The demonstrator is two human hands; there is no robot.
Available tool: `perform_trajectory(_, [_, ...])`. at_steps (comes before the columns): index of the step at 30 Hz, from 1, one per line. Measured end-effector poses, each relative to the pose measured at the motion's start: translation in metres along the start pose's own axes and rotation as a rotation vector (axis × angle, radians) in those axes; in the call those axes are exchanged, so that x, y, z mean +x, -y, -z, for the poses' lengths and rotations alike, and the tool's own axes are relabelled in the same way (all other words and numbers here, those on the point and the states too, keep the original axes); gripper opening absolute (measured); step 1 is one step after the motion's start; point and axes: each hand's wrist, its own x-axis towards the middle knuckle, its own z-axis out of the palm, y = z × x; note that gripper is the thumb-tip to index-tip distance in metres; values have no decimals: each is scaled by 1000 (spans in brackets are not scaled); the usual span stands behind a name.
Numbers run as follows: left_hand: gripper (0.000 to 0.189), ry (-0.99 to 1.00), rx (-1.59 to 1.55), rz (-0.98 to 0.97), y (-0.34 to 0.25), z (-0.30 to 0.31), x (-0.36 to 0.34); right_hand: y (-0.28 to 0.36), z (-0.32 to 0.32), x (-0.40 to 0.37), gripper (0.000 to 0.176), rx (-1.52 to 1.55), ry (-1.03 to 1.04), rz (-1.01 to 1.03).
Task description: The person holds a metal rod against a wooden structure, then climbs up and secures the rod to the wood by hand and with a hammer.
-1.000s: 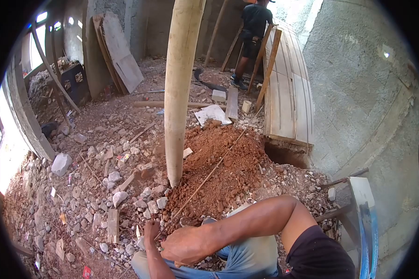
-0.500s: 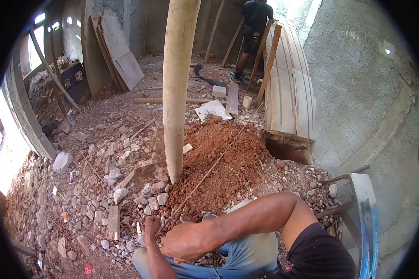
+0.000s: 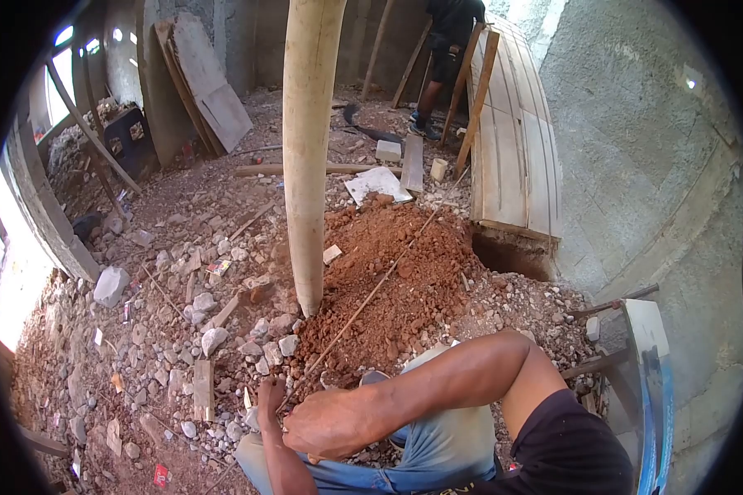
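A long, thin brown rod (image 3: 380,287), like rusty rebar, slants from my hands across the reddish soil heap (image 3: 388,247) toward the boards at the back. My right hand (image 3: 328,423) is curled into a closed grip around its near end, the back of the hand facing up. Just left of it, my left hand (image 3: 271,396) is also closed at the rod, with its fingers partly hidden. Both hands are low over my jeans (image 3: 446,412), close together.
A thick pole (image 3: 309,165) stands upright ahead. Boarded panels (image 3: 512,157) lean by the right wall, above a dug hole (image 3: 512,257). Another person (image 3: 442,66) stands at the back. Rubble, a wood block (image 3: 204,389) and a blue-stained board (image 3: 652,379) lie around.
The view has shifted slightly. Both hands keep nearly the same closed pose at the rod, which still lies across the soil heap.
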Motion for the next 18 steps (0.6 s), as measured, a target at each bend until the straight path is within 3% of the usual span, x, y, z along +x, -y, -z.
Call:
perform_trajectory(6, [43,18,100,-22,-32,12,-11,-2,0,1,36,33,-24,6])
perform_trajectory(16, [40,72,96,46,-29,7,-6,-3,-3,3,38,103,12,-48])
perform_trajectory(18, [40,-13,59,-19,-28,5,-9,-4,-3,3,38,100,13,-45])
